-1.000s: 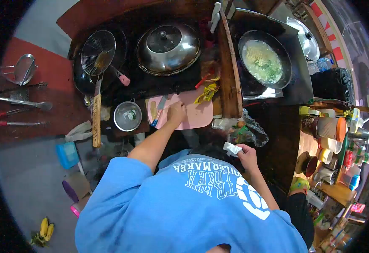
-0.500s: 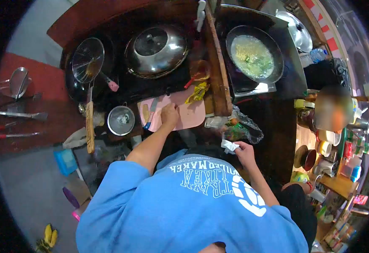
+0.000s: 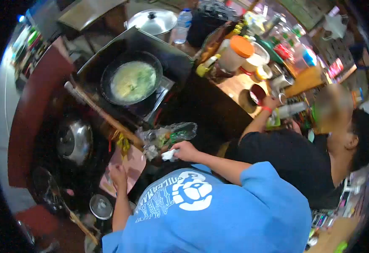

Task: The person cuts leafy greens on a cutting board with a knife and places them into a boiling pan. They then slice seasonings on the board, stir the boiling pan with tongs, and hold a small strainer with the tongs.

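Observation:
My right hand (image 3: 186,151) pinches a crumpled white tissue (image 3: 169,154) beside a clear plastic bag (image 3: 183,131) with something green and orange inside. Over the pink cutting board (image 3: 136,163) is my left hand (image 3: 119,176), its fingers curled; blur hides whatever may be in them. Yellow wrapping (image 3: 122,144) lies at the board's far end. Past a wooden divider (image 3: 104,114), a black wok (image 3: 104,84) holds pale, bubbling liquid with noodles (image 3: 127,82) and greens.
A domed lid (image 3: 81,141) covers a pan on the left; a small strainer (image 3: 101,206) and a long wooden handle (image 3: 81,225) lie nearer. On the right, a person in black (image 3: 283,156) reaches among jars by a dark red bowl (image 3: 257,94). A water bottle (image 3: 183,26) stands behind.
My view has swung right, bringing the person in black into full view. The tissue remains in my right hand, and my left hand is still at the cutting board.

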A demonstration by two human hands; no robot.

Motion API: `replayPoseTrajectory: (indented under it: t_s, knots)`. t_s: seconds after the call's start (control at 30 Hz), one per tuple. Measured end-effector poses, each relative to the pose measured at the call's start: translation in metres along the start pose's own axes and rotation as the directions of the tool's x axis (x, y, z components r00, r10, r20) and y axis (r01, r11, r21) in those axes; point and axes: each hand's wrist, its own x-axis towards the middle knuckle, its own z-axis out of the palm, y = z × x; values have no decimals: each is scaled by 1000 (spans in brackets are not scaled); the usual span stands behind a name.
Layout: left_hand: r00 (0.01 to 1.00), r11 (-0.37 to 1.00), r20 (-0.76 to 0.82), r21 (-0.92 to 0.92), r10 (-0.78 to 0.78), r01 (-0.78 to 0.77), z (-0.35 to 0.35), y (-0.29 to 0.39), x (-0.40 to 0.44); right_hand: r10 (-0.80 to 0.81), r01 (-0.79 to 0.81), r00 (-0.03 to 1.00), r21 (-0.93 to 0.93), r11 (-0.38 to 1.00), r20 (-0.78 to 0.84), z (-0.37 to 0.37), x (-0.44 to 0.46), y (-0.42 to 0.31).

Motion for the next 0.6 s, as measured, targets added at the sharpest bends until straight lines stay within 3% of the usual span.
replayPoseTrajectory:
  t_s: [0.07,0.13,0.23,0.33,0.4,0.43,0.47,0.5,0.53,0.57,0.6]
  knots:
    - [1000,998,-28,-66,2,-4,-19,21,-2,-40,42,997,31,999,-61,9,6,3]
    - [976,948,-211,-297,53,-116,-45,50,-7,-126,133,981,39,990,-148,19,15,6]
    - [946,911,-300,-341,126,-230,-90,110,7,-128,142,977,69,988,-168,29,26,1]
    - [850,820,-401,-316,340,-477,-119,172,39,-91,109,986,129,986,-139,33,33,-8]
    - [818,764,-446,-360,363,-535,-121,205,62,-59,74,994,180,981,-89,32,36,-12]
    - [776,762,-483,-290,406,-579,-118,217,78,-74,88,994,183,979,-79,26,34,-20]
    - [824,774,-408,-337,392,-535,-127,239,80,-5,21,996,192,981,-85,18,29,-30]
    - [795,753,-439,-322,418,-574,-127,253,91,61,-44,995,201,979,-82,15,28,-37]
    - [718,690,-488,-281,496,-667,-124,262,105,27,-7,994,189,982,-101,16,30,-35]
    - [774,712,-412,-332,480,-619,-126,272,113,-10,31,993,172,985,-120,17,33,-31]
    - [748,673,-449,-352,489,-651,-124,285,120,-37,50,991,97,994,-131,20,36,-27]
